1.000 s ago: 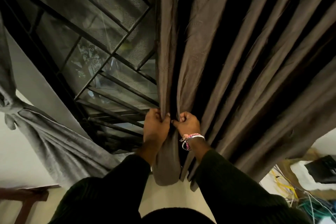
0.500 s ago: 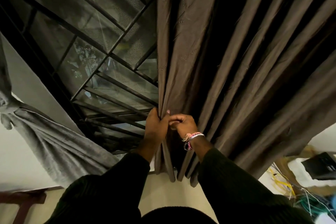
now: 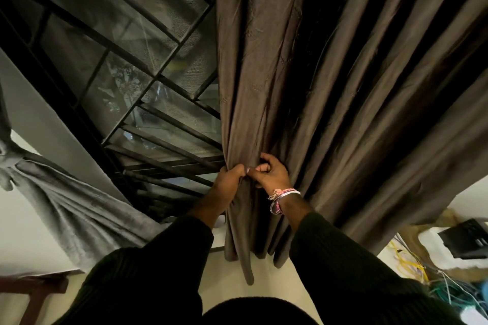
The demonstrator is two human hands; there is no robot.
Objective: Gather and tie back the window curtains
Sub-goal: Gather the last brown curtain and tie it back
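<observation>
Both hands (image 3: 248, 179) apparently bunching curtain (image 3: 330, 74)

Dark ribbed sleeves (image 3: 351, 266) — pink-and-white bracelets (image 3: 281, 199) on right wrist.

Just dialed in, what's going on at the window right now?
A person is bunching the brown curtain at the window. The left hand grips its gathered inner edge and the right hand pinches folds right beside it, the two hands almost touching. The rest of this curtain hangs loose in pleats, not yet tied. Off to the left, a grey curtain is already knotted back, leaving the window grille uncovered.
</observation>
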